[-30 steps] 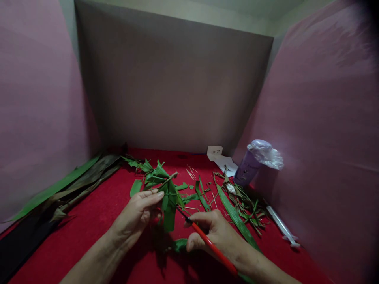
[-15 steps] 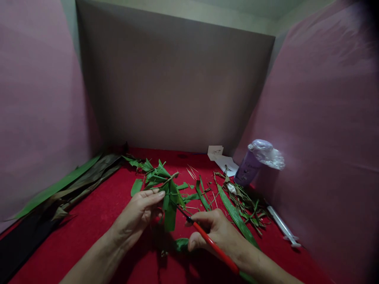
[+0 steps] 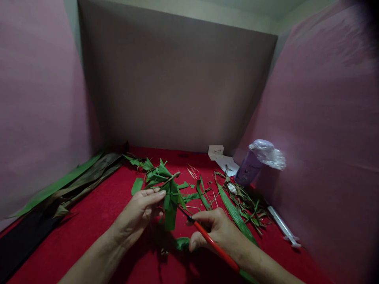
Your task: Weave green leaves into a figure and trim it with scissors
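Head view: my left hand (image 3: 138,216) pinches the leaf (image 3: 170,211), near centre above the cloth (image 3: 97,221); my right hand (image 3: 217,233) clamps the tool (image 3: 213,245), tip at the leaf; I'd hold it taut, fingers clear.

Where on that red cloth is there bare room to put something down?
The widest bare red cloth lies between the long leaves by the left wall and the left hand. Crowded: from the leaf bunch past the right hand with its red-handled tool to the scraps and purple cup.
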Demonstrator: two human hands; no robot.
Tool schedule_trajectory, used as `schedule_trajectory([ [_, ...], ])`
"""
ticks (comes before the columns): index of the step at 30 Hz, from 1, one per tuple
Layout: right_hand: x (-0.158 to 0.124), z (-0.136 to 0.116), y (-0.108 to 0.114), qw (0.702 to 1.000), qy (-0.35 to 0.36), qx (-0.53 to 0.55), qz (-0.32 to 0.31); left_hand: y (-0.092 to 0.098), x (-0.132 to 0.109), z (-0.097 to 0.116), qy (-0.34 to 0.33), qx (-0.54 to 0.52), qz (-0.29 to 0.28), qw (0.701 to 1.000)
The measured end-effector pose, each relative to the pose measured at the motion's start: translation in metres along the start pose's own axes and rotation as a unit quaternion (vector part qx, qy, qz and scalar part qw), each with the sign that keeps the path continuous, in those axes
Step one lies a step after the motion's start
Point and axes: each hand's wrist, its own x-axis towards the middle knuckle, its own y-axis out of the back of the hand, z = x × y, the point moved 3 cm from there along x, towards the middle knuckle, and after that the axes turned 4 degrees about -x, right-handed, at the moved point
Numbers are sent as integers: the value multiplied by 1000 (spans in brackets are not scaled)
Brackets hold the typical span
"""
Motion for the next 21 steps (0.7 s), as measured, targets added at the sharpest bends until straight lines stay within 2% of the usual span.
schedule_trajectory([
  [10, 0, -3, -1, 1000, -11, -5, 12, 0, 2, -1, -12, 1, -35, 999],
  [17, -1, -2, -2, 1000, -10, -6, 11, 0, 0, 0, -21, 22, 21, 999],
  [21, -1, -4, -2, 1000, -16, -4, 10, 1, 0, 0, -27, 22, 19, 999],
])
